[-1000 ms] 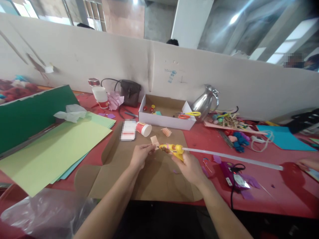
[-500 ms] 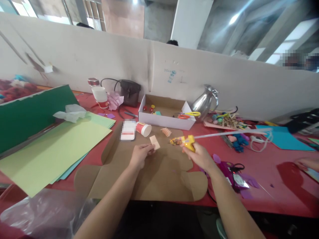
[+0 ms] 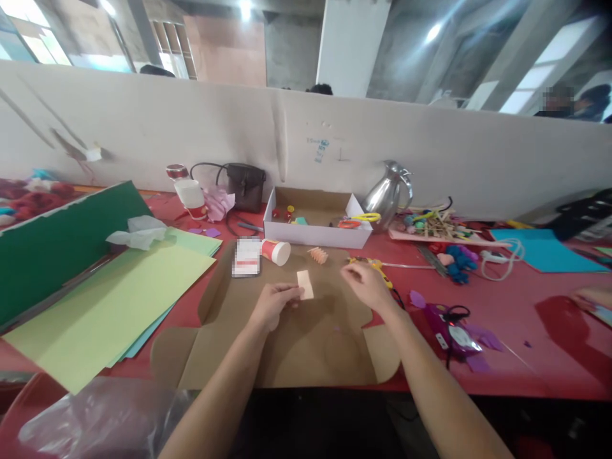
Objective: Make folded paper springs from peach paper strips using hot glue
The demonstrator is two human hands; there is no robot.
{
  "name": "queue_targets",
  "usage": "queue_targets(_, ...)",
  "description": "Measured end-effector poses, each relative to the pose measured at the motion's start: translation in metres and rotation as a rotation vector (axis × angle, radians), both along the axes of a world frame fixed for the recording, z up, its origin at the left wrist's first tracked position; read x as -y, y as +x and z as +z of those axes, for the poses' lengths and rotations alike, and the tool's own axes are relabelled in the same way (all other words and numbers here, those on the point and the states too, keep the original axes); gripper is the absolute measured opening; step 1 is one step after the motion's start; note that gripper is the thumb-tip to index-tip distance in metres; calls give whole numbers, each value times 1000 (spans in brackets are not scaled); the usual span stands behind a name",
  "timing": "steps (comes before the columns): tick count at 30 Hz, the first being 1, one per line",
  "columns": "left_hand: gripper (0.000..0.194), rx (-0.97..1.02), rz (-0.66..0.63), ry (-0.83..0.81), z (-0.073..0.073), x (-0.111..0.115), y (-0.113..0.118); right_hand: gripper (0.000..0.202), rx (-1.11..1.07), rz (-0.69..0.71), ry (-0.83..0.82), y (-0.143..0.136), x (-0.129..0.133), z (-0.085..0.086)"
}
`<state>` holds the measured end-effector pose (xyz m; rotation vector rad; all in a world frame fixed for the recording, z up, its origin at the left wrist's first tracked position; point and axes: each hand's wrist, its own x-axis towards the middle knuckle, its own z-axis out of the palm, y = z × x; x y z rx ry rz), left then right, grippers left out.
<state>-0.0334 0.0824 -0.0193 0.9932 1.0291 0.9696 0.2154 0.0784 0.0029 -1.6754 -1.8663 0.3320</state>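
Above the flattened brown cardboard [image 3: 229,350], my left hand [image 3: 276,304] pinches a small pale peach card [image 3: 305,285]. To its right, my right hand [image 3: 366,284] has its fingers drawn together; whatever may be between them is too small to make out. Just behind that hand lies a yellow glue gun [image 3: 382,273] with a long clear stick at its rear. A folded peach paper piece [image 3: 318,255] rests on the cardboard near a red and white paper cup [image 3: 276,252] on its side.
An open white box [image 3: 318,236] with scissors stands at the back, beside a metal jug [image 3: 385,194]. Yellow-green paper sheets [image 3: 124,293] lie left. A purple device [image 3: 452,331] with a cable sits right. Another person's hand [image 3: 590,298] shows at the right edge.
My right hand has let go of the glue gun, which now lies on the table behind it. The peach card has tilted more upright in my left hand. The view has shifted slightly.
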Motion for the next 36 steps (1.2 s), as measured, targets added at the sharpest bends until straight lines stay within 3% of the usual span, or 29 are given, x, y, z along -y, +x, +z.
queue_targets(1,25,-18,-13,-1,0,-1,0,29,-93,158,-87,-8,3,5)
queue_targets(3,24,-50,-42,1,0,-2,0,30,-171,322,-177,-17,8,20)
queue_targets(7,24,-65,-60,-3,-1,-6,1,18,45,294,-68,-22,20,59)
queue_targets(9,24,-57,-57,10,-2,-7,1,16,5,267,-73,-29,24,66)
queue_targets(11,23,-40,-55,32,-3,-7,1,16,-180,248,-180,-42,23,57)
queue_targets(13,22,-30,-61,49,-4,-6,0,17,-467,188,-264,-55,19,36)
queue_targets(15,21,-32,-83,54,-4,-5,-2,25,-784,234,-363,-63,13,10)
queue_targets(18,21,-39,-117,56,-4,-6,-3,26,-1025,301,-428,-66,9,-19)
queue_targets(21,22,-63,-122,36,-2,-6,-2,23,-1080,289,-405,-64,8,-29)
queue_targets(26,23,-98,-153,9,1,-5,-1,20,-1073,333,-387,-58,8,-32)
queue_targets(31,23,-147,-176,-12,0,-6,-3,19,-915,392,-357,-53,4,-32)
queue_targets(36,30,-60,-174,-33,2,-5,-2,17,-867,441,-335,-53,4,-29)
